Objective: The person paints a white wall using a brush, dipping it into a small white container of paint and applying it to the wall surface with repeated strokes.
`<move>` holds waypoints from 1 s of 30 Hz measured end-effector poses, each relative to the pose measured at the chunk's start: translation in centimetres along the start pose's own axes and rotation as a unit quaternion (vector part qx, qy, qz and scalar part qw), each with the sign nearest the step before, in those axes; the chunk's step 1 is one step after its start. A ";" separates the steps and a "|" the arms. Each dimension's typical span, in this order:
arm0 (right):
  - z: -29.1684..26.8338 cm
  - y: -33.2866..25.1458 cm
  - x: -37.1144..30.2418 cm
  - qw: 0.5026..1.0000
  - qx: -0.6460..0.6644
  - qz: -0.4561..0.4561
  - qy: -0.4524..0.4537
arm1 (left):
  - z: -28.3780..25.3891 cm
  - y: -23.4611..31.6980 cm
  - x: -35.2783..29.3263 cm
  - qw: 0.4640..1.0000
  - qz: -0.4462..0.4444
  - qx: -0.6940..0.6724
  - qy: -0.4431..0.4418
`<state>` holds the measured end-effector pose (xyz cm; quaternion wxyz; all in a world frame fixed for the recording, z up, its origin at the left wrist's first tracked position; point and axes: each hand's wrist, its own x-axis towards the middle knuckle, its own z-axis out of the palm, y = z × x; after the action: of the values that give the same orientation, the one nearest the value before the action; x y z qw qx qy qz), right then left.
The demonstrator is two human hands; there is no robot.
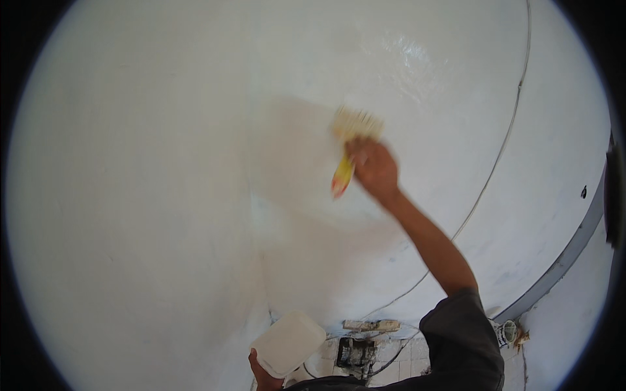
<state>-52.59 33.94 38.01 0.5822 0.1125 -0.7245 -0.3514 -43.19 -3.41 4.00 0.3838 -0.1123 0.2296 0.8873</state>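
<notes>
A wide paintbrush (342,171) with pale bristles and a yellow handle, red at its end, is gripped in my right hand (375,166). Its bristles are at the white wall (424,150), slightly blurred; whether they touch it I cannot tell. Low in the picture, my left hand (261,373) holds a whitish rectangular plastic tub (290,344) by its left edge. Most of that hand's fingers are hidden by the tub. Above the brush, to the right, a shiny, wet-looking patch shows on the wall.
A thin cable (499,156) runs down the wall on the right. On the tiled floor below are a dirty black tray-like object (355,352), a piece of wood (372,325) and dark cables. A bucket-like container (507,333) stands at the lower right, near a grey curved edge (554,274).
</notes>
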 end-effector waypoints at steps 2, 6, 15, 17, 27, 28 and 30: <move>0.0 -5.1 -4.2 0.994 0.099 -0.017 -0.053 | 0.3 -0.2 0.2 1.000 0.001 -0.001 0.015; -1.4 -8.8 -5.1 0.950 0.232 0.081 -0.192 | 1.5 -0.6 0.2 0.999 0.026 0.025 0.019; -6.4 16.0 11.2 0.959 -0.055 0.246 0.131 | -1.4 -2.4 0.6 0.973 0.127 0.175 -0.085; -7.8 15.4 12.1 0.963 -0.080 0.229 0.122 | -0.3 -1.6 -0.2 0.995 0.060 0.077 -0.017; -3.7 -5.6 -9.6 0.973 0.186 -0.018 -0.133 | 3.4 -1.4 0.6 0.999 0.013 0.021 -0.041; -3.8 -5.2 -8.7 0.962 0.203 0.039 -0.181 | 3.1 -1.3 0.9 0.998 0.014 0.044 -0.043; -3.1 -2.7 -5.9 0.920 0.230 0.152 -0.278 | 3.1 -1.1 1.1 0.998 -0.003 0.051 -0.029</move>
<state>-48.61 34.21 32.03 0.3616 0.0295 -0.9266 -0.0991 -43.20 -0.59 5.93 0.3978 -0.0676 0.2628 0.8764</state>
